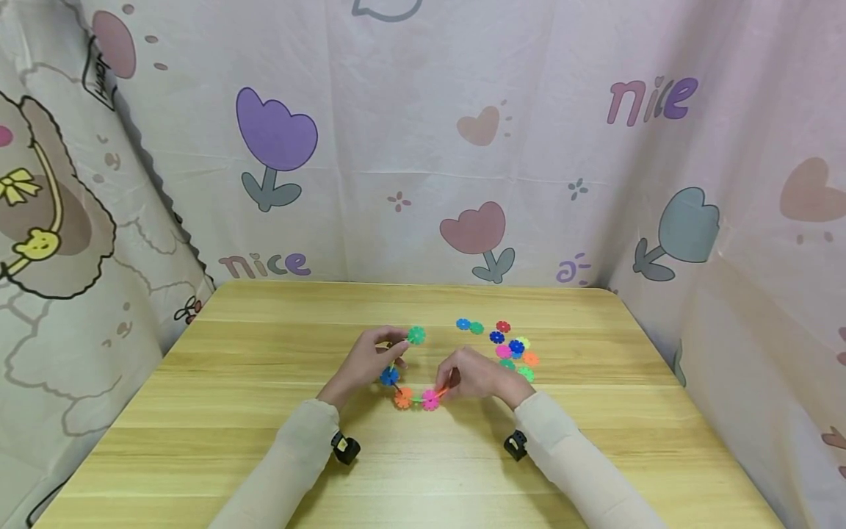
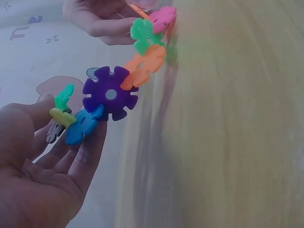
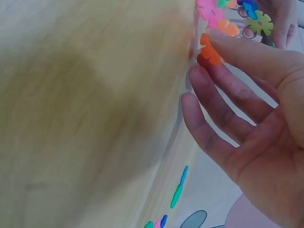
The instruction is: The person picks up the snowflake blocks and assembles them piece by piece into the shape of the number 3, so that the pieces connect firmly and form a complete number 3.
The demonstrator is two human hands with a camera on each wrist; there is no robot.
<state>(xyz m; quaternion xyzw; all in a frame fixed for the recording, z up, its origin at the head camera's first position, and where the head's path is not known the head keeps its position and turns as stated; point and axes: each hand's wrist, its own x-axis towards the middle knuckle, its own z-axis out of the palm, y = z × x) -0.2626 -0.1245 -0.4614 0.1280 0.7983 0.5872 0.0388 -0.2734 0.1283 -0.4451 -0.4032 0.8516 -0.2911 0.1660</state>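
Note:
A curved chain of slotted plastic flower discs spans my two hands above the table. My left hand [image 1: 370, 360] holds one end, with a green disc [image 1: 416, 335] standing at its fingertips. In the left wrist view, a yellow disc [image 2: 62, 117], a blue disc [image 2: 83, 124] and a purple disc [image 2: 97, 97] follow along the chain. An orange disc [image 1: 403, 398] and a pink disc [image 1: 430, 400] form the lower stretch. My right hand [image 1: 472, 373] pinches an orange disc [image 3: 210, 51] at the other end between thumb and index finger; the other fingers are loosely bent.
Several loose discs lie right of centre on the wooden table [image 1: 264, 455], among them a red disc [image 1: 503, 326], a blue disc [image 1: 463, 323] and an orange disc [image 1: 531, 358]. A patterned curtain [image 1: 396, 147] hangs behind the table and along both sides.

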